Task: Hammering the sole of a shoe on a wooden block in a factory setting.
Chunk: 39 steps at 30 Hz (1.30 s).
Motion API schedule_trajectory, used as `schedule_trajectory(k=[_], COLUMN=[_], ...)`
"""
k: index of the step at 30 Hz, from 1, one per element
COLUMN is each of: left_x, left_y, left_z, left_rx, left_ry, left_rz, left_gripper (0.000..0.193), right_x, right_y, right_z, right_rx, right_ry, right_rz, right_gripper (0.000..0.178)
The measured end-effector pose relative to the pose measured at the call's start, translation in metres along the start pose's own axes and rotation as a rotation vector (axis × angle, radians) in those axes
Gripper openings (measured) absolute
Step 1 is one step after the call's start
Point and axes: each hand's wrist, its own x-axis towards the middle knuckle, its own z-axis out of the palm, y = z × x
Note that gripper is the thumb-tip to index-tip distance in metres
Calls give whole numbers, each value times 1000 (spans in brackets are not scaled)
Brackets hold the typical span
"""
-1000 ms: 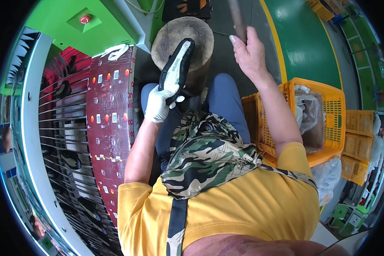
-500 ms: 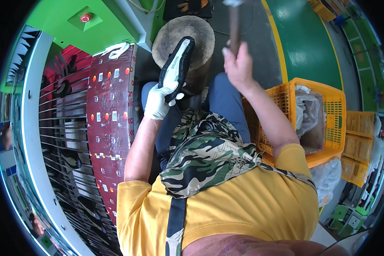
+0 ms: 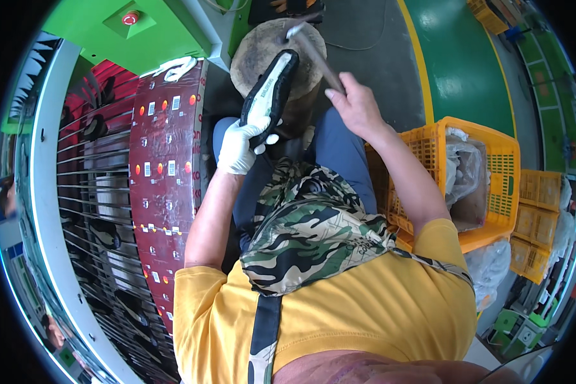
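My left hand (image 3: 240, 148), in a white glove, is closed around the heel end of a black shoe upper (image 3: 270, 96). Its pale bottom faces up and its toe points away from me, over a round wooden stump (image 3: 251, 56). In my bare right hand (image 3: 360, 109) is a hammer (image 3: 319, 59), gripped by its brown handle. The metal head is at the far part of the stump, just beyond the shoe's toe; I cannot tell whether it touches anything.
On my left stand a maroon patterned carton (image 3: 166, 150) and a rack of thin metal rods (image 3: 96, 201) bearing black shoes. A green machine (image 3: 173, 35) is at the far left. A yellow crate (image 3: 505, 185) with plastic bags stands on my right, near more stacked crates.
The hammer has swung down and to the left, from upright to tilted over the stump. My right hand has dropped slightly. The shoe upper has shifted a little right and away from me.
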Motion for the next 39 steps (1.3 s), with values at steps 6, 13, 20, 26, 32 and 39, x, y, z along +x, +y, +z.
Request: schedule_trajectory(k=[6, 13, 20, 26, 32, 39], left_x=[0, -4, -7, -2, -15, -21], left_y=[4, -6, -12, -8, -10, -26], left_z=[4, -1, 9, 13, 5, 3], left_rx=[-19, -32, 82, -29, -53, -100], left_ry=[-30, -5, 134, 37, 48, 17], left_rz=[-4, -1, -1, 13, 42, 33], left_gripper=[38, 34, 41, 33, 40, 39], right_x=[-21, -32, -24, -43, -47, -51], right_y=[12, -20, -17, 21, -8, 33], right_z=[24, 12, -6, 24, 27, 42], right_rx=[135, 264, 40, 49, 282, 138], right_ry=[198, 226, 1, 198, 120, -71], right_rz=[-105, -45, 56, -164, 152, 220], right_gripper=[27, 26, 28, 20, 21, 17])
